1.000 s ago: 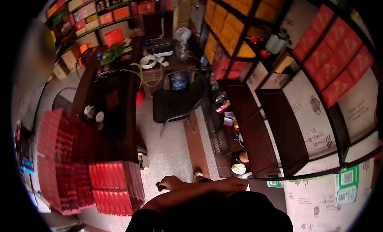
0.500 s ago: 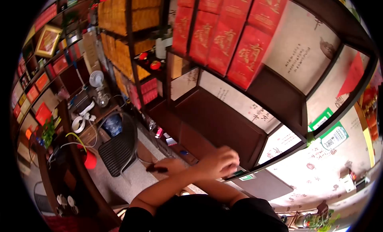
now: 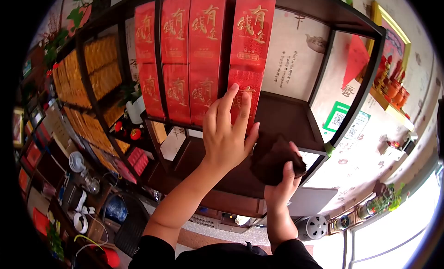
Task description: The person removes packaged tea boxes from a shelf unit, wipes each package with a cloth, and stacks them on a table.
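My left hand (image 3: 226, 135) is raised in front of the lower red box (image 3: 246, 79) in the right column, its fingers spread and fingertips at the box face. Whether they press on it cannot be made out. Right of it, my right hand (image 3: 283, 183) is closed on a crumpled dark brown cloth (image 3: 273, 160), thumb in front. Another red box (image 3: 253, 30) with gold characters stands above the lower one. Further red boxes (image 3: 203, 47) fill the shelf columns to the left.
The dark shelf frame (image 3: 356, 102) curves round at the right, beside a green QR-code sign (image 3: 340, 116). Yellow-orange packages (image 3: 99, 61) stack on the left shelves. Below them are a black chair (image 3: 132, 232) and a white fan (image 3: 76, 161). Potted plants (image 3: 386, 199) stand at lower right.
The view has swung right and closer to the shelf with red boxes. My arms, crossed half a second ago, are now apart; my left hand has risen to the boxes, and my right hand has lifted the cloth.
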Motion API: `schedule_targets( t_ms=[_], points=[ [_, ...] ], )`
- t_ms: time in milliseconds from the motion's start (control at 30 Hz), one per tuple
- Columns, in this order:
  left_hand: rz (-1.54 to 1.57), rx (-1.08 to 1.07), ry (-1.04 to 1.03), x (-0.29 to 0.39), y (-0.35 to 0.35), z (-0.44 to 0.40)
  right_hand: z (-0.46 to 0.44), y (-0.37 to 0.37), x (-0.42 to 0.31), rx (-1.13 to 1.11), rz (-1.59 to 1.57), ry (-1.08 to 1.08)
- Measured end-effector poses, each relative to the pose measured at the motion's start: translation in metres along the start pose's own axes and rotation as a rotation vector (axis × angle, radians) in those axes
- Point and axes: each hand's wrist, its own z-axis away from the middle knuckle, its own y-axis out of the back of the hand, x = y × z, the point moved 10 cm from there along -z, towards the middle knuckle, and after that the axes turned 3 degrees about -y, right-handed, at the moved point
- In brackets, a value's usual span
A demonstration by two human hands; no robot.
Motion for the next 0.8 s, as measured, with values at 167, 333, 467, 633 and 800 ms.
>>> schedule_targets(
  t_ms=[167, 333, 467, 633, 800],
  points=[
    [0.311, 0.053, 0.025, -0.008, -0.003, -0.023, -0.043, -0.041, -0.011, -0.092, 0.136, 0.114],
    [0.688, 0.089, 0.318, -0.031, -0.015, -0.037, -0.055, -0.066, 0.0, -0.149, 0.12, 0.034],
    [0.615, 0.154, 0.215, -0.022, 0.004, -0.033, -0.044, -0.066, -0.006, -0.129, 0.068, 0.029],
    [0.84, 0.151, 0.147, 0.004, 0.064, -0.022, -0.026, -0.059, -0.039, -0.032, 0.061, 0.187],
    [1.289, 0.117, 0.331, -0.01, 0.111, 0.008, -0.002, -0.032, -0.071, 0.175, 0.107, 0.227]
  ],
)
